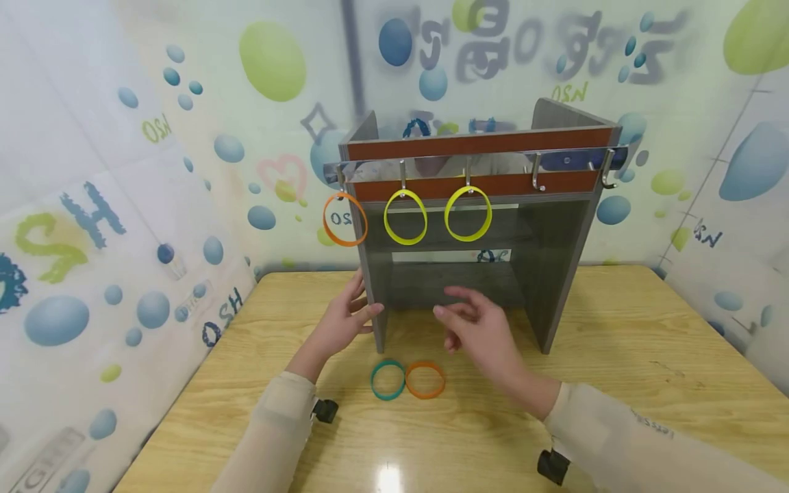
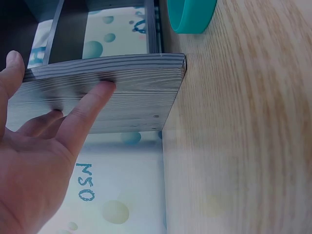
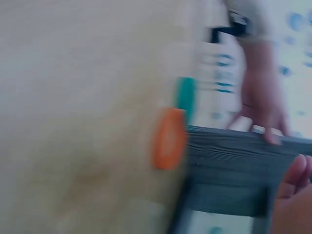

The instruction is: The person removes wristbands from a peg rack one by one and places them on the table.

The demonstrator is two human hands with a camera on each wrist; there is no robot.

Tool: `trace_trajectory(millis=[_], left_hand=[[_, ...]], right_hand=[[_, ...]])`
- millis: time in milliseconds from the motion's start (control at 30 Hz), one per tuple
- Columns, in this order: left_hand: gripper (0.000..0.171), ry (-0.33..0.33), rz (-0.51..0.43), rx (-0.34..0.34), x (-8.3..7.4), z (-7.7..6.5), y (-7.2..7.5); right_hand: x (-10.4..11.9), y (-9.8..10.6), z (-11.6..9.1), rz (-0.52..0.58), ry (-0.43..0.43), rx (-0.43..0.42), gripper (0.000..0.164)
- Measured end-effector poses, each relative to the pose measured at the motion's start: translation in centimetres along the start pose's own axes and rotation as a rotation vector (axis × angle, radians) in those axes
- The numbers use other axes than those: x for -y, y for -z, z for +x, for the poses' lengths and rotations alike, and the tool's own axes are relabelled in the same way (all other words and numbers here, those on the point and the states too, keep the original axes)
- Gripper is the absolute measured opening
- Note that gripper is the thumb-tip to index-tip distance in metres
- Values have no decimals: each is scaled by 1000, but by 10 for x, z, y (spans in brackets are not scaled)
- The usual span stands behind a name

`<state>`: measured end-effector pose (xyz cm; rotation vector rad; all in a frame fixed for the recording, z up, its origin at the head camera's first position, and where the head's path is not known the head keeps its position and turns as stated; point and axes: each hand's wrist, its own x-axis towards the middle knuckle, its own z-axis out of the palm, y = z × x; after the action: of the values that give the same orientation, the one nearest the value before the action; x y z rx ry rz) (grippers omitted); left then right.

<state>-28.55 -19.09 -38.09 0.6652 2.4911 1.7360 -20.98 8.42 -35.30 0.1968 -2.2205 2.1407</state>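
A grey wooden shelf (image 1: 561, 274) stands on the table. My left hand (image 1: 339, 322) holds its left side panel (image 2: 122, 97), fingers along the outer face and thumb at the front edge. My right hand (image 1: 481, 332) hangs in front of the shelf opening with loosely bent fingers and nothing in it. On the metal hook rail (image 1: 431, 168), an orange ring (image 1: 325, 226) hangs at the far left. Beside it hang a yellow ring (image 1: 386, 222) and another yellow ring (image 1: 489, 222). A teal ring (image 1: 373, 385) and an orange ring (image 1: 442, 385) lie side by side on the table.
Two hooks at the right of the rail, one hook (image 1: 537, 174) and the end hook (image 1: 607, 171), carry no rings. The wooden table (image 1: 647, 383) extends around the shelf. Printed wall sheeting (image 1: 296, 137) stands behind and at both sides.
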Motion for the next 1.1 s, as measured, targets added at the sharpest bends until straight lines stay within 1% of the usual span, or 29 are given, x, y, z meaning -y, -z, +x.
trace_trajectory(millis=[100,200,300,400,567,700,800,900,1100], left_hand=[[87,-1,-3,3,-1,0,1],[87,1,-9,7,-1,1,1],[87,-1,-3,-2,-1,2,1],[87,-1,9,-10,-1,2,1],[87,7,12,-6,-1,0,1],[87,-1,9,-8,-1,1,0],[87,-3,15,-15,0,2,0],[87,-5,24,-16,0,2,0],[87,-4,22,-13,0,1,0]], right_hand=[[24,5,6,97,113,-88,47],[40,11,10,199,214,-152,47],[52,16,15,290,267,-182,48],[59,18,19,373,279,-193,47],[64,18,23,438,264,-209,42],[65,16,24,442,260,-210,34],[64,16,23,428,260,-183,29],[63,15,23,418,254,-165,28],[63,16,23,418,255,-162,26]])
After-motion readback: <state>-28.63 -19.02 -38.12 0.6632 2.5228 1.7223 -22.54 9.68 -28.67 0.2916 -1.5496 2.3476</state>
